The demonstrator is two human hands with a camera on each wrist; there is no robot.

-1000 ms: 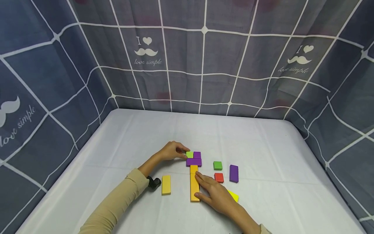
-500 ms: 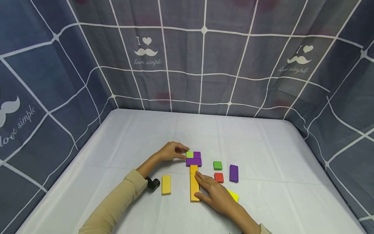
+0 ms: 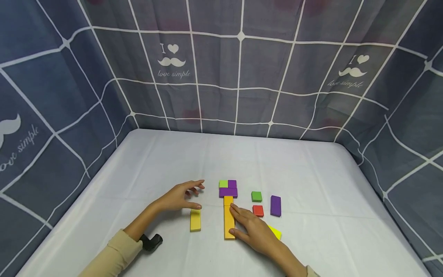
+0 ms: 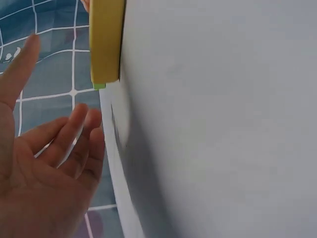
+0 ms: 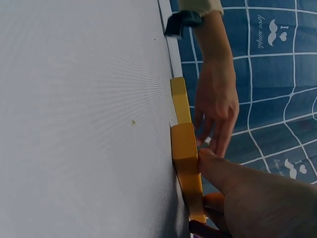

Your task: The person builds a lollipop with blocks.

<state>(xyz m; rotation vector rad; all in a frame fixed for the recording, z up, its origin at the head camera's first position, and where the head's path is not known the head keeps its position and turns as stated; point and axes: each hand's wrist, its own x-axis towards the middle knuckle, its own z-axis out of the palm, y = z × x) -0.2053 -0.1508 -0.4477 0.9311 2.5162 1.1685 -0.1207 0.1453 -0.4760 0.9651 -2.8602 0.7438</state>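
In the head view my left hand (image 3: 180, 197) hovers with fingers spread and nothing in them, its thumb over the far end of a yellow block (image 3: 195, 221). The left wrist view shows that hand (image 4: 54, 163) beside the yellow block (image 4: 106, 42). My right hand (image 3: 254, 231) rests its thumb and fingertips along the right edge of a long orange block (image 3: 228, 225). Beyond that block, in line, come a small orange block (image 3: 228, 200), a purple bar (image 3: 228, 192) lying crosswise, then a light green square (image 3: 223, 184) beside a purple square (image 3: 232, 184).
Right of the row lie a green square block (image 3: 256, 196), a red square block (image 3: 258, 210) and a purple block (image 3: 275, 206). A bright yellow block (image 3: 275, 231) is partly hidden by my right hand. A white-covered table (image 3: 311, 173) meets grey checked curtains (image 3: 214, 104).
My left hand has left the light green square and come back toward me and to the left, its fingers spreading, up to the yellow block. The right hand stays on the orange block.
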